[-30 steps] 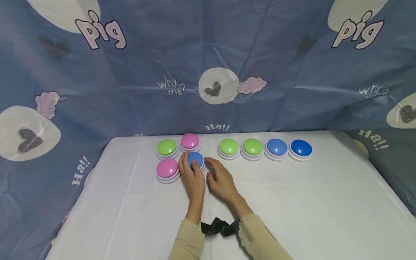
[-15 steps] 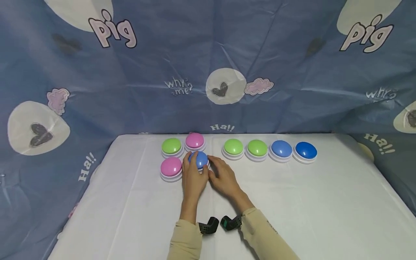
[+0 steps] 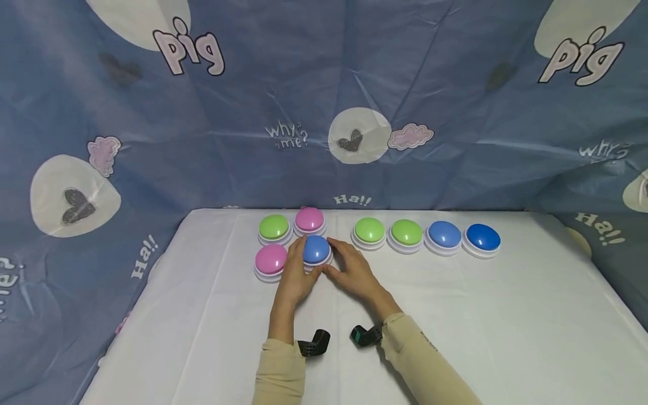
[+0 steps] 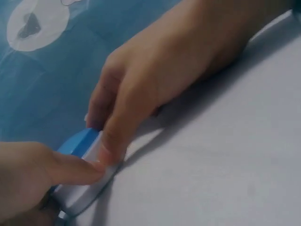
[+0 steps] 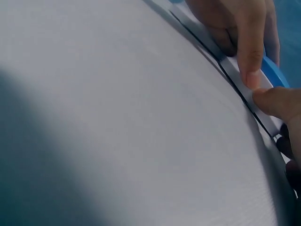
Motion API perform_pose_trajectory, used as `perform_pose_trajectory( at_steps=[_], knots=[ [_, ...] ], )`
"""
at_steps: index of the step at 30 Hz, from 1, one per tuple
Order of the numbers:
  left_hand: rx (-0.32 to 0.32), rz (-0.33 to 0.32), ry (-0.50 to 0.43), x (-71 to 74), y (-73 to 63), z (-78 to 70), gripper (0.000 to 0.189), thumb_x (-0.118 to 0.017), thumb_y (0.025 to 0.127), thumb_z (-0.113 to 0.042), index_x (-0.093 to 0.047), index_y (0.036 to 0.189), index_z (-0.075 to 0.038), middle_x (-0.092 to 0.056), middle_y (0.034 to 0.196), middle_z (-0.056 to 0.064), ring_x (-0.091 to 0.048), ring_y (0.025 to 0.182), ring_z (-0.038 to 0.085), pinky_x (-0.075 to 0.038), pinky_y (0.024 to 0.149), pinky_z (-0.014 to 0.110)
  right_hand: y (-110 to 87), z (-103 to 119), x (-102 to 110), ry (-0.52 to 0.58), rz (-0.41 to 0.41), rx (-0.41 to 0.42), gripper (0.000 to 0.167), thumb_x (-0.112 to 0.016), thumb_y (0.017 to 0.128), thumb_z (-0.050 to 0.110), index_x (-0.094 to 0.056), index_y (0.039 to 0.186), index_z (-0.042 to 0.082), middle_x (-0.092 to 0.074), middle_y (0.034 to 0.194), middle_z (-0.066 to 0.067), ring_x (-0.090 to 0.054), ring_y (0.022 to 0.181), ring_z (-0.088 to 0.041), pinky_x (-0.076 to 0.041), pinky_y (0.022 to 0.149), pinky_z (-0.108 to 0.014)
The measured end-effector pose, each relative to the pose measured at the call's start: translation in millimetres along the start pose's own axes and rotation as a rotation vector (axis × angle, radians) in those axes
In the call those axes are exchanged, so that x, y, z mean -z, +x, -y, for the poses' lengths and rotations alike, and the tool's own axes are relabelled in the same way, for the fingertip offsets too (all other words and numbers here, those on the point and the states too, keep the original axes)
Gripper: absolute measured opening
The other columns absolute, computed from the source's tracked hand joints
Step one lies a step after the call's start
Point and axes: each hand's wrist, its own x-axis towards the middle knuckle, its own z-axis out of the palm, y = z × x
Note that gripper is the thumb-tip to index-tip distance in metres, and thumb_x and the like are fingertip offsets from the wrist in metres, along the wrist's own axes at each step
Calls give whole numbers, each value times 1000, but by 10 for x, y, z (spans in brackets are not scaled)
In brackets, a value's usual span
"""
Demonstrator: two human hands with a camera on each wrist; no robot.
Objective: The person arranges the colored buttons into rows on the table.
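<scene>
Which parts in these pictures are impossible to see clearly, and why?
- Head view: near pink button, base partly behind the left hand; print on the right sleeve, too small.
- Right wrist view: right hand, cut off by the right edge.
- Left wrist view: blue button, partly behind both hands.

A blue printed cloth [image 3: 238, 169] hangs across the top of the frame and down both sides, lightly creased. Pink lettering reading "pig" stands at upper left [image 3: 189, 50] and again at upper right, each overlapping a pale rounded shape. Near the upper middle sits a white oval [image 3: 372, 125] with a dark heart [image 3: 350, 140] in it, a pink cloud [image 3: 411, 136] touching its right edge and the words "why me?" [image 3: 286, 136] to its left. Farther left are another white shape [image 3: 50, 191] with a heart and a second cloud [image 3: 104, 154]. "Ha!!" [image 3: 352, 199] appears just above the far edge of the desk [image 3: 506, 315], whose white surface fills the lower frame, a faint crease running down its left part
</scene>
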Motion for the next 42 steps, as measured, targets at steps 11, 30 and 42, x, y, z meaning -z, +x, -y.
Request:
perform_pose_trajectory(
  at_steps=[11,30,42],
  knots=[
    [19,-8,23,-9,-8,-3,82,-77,77,-15,-33,146,-7,-36,149,15,-37,136,34,-31,112,52,8,-82,-5,-8,25,8,68,-68,84,41,-42,142,15,-51,140,-6,-46,131,-24,-35,111,-43],
    [-71,-78,7,-28,-53,149,77,-84,70,-29,-48,138,-18,-53,138,6,-50,128,25,-39,108,45,-116,-68,19,91,-43,40,63,-71,83,30,-46,139,12,-52,137,-6,-47,129,-22,-38,110,-39],
    [-165,-92,-37,-43,-32,164,67,-84,68,-33,-56,129,-25,-51,140,0,-45,131,23,-37,110,44,-157,-102,25,171,-125,65,63,-72,81,23,-46,138,13,-52,136,-4,-54,115,-17,-52,89,-32]
  ],
)
